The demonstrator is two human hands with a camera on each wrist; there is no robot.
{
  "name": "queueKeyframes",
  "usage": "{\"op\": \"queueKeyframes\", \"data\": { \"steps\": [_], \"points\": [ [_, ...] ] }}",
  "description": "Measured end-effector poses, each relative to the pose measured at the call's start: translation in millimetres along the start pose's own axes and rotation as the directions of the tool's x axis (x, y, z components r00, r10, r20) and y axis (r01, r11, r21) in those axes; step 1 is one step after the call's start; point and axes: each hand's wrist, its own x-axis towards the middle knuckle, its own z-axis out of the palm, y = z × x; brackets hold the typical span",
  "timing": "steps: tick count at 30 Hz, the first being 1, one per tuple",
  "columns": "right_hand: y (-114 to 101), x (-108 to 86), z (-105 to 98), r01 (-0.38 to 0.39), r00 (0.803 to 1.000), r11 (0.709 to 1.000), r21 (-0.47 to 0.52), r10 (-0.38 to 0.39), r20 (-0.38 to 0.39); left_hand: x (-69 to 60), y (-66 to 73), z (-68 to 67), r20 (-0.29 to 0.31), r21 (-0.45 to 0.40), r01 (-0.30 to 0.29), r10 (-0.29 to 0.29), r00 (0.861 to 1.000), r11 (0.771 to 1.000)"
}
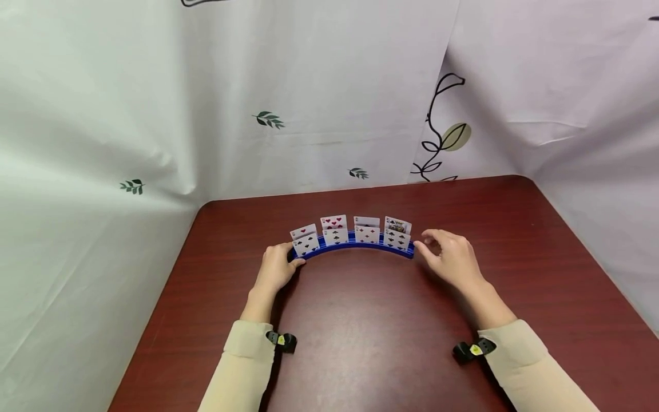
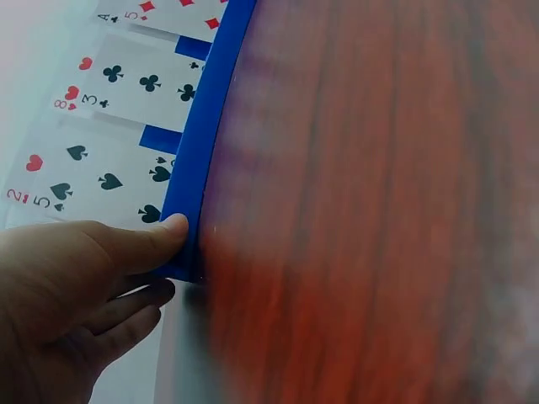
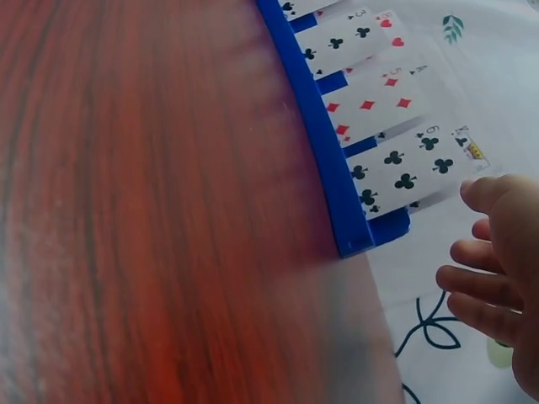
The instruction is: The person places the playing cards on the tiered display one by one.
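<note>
A curved blue card holder (image 1: 352,240) stands on the table with playing cards upright in two rows. My left hand (image 1: 276,266) grips its left end, thumb on the front edge and the other fingers behind. Nearest that hand is the five of spades (image 2: 109,181), with a two of hearts (image 2: 34,164) behind it. My right hand (image 1: 453,260) is just beside the right end, its fingers loosely bent and holding nothing. In the right wrist view its thumb is close to the king of clubs (image 3: 477,152), behind the six of clubs (image 3: 404,168).
The three of clubs (image 1: 336,236) and five of diamonds (image 1: 368,234) stand in the front row's middle. The reddish-brown table (image 1: 355,320) runs back to a white patterned cloth (image 1: 319,103). Each wrist wears a black strap (image 1: 282,341).
</note>
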Motion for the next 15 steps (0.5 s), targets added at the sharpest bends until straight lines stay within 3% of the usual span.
{"op": "queueKeyframes", "data": {
  "steps": [7, 15],
  "points": [
    [2.7, 1.6, 0.1, -0.016, 1.000, 1.000, -0.010, 0.016, 0.018, 6.8, 0.8, 1.5, 0.024, -0.038, 0.062, -0.062, 0.998, 0.997],
    [3.2, 4.2, 0.2, -0.006, 1.000, 1.000, 0.002, 0.006, 0.018, 10.2, 0.7, 5.7, 0.005, -0.048, 0.064, -0.064, 0.998, 0.997]
  ]
}}
